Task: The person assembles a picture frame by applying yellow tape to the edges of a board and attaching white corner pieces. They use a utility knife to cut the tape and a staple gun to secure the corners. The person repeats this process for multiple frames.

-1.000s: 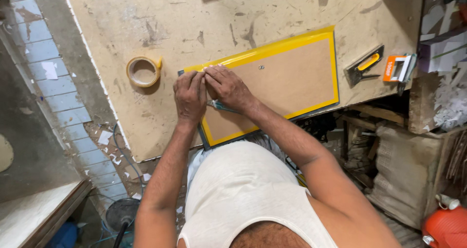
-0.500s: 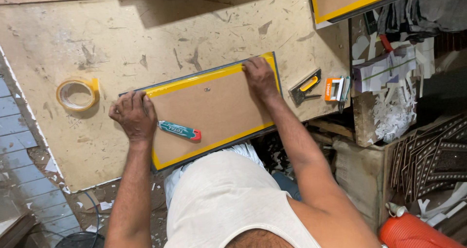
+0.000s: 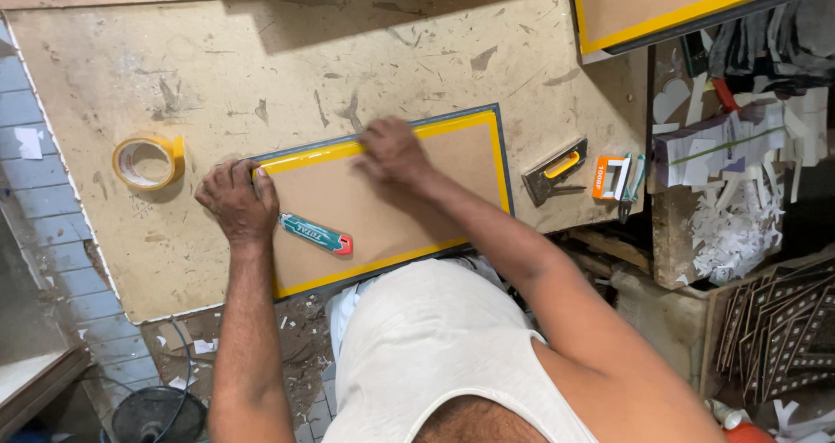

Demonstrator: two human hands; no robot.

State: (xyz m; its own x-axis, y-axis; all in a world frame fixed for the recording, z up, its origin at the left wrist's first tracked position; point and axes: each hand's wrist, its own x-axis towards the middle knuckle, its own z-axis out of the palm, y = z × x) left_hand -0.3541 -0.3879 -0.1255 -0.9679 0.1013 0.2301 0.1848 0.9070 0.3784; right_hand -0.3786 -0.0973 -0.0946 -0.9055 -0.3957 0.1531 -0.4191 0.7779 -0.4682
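I'm in a small framing workshop, standing at a scarred, glue-stained board worktop [image 3: 261,69] with a yellow tape roll [image 3: 146,161] at left, a staple gun [image 3: 554,170] at right, paper offcuts [image 3: 739,226] and stacked moulding pieces [image 3: 774,330] beyond it.

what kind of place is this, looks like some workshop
Probably a small picture-framing workshop: a scarred board worktable, a yellow-taped frame backing under both hands, a staple gun, and stacked ornate frame mouldings at the right.
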